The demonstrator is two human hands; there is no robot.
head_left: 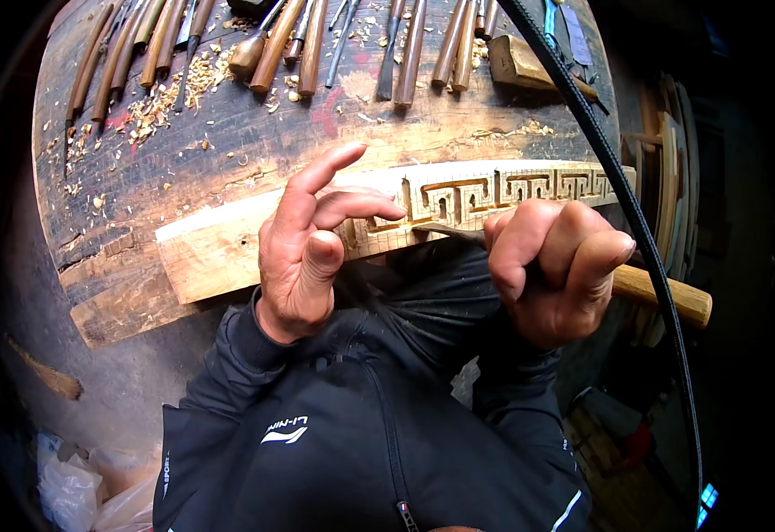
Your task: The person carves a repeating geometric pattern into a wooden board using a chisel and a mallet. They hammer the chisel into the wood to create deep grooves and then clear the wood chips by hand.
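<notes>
A long pale board (206, 257) with a carved angular key pattern and pencilled grid lies along the bench's near edge. My left hand (303, 248) is open over the board's middle, fingers bent and apart, one fingertip at the carved grooves beside a chisel tip. My right hand (557, 270) is closed round a wooden-handled chisel (447, 232), whose flat metal blade reaches left onto the pattern; its long handle (666, 293) sticks out to the right behind the hand.
The worn bench (77, 204) holds rows of chisels (281, 44) at the back, scattered shavings (197, 84) and a wooden block (520, 66). A black cable (600, 124) hangs down the right. Stacked boards (671, 195) stand at right; plastic bags (73, 488) lie lower left.
</notes>
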